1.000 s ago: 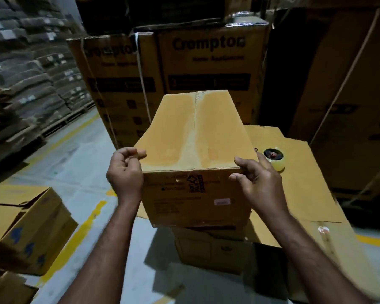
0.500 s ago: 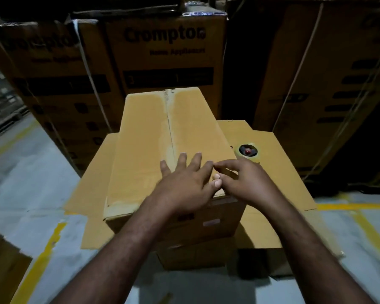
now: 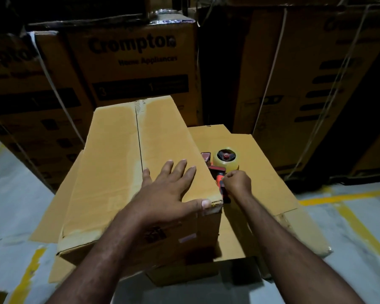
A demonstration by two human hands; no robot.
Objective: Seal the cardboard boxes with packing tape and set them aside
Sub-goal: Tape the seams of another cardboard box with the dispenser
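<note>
Fingers [image 3: 178, 170] of left hand [image 3: 162, 194] atop box [image 3: 114, 161]

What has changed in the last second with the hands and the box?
The long brown cardboard box was lowered from the air onto the flat cardboard sheet. The right hand left it, moved right and now grips the orange-handled tape dispenser. The left hand went flat on the box top. The dispenser stays in place.

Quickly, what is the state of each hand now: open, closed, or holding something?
Left hand: open, flat on top of the cardboard box.
Right hand: closed round the tape dispenser handle.
</note>
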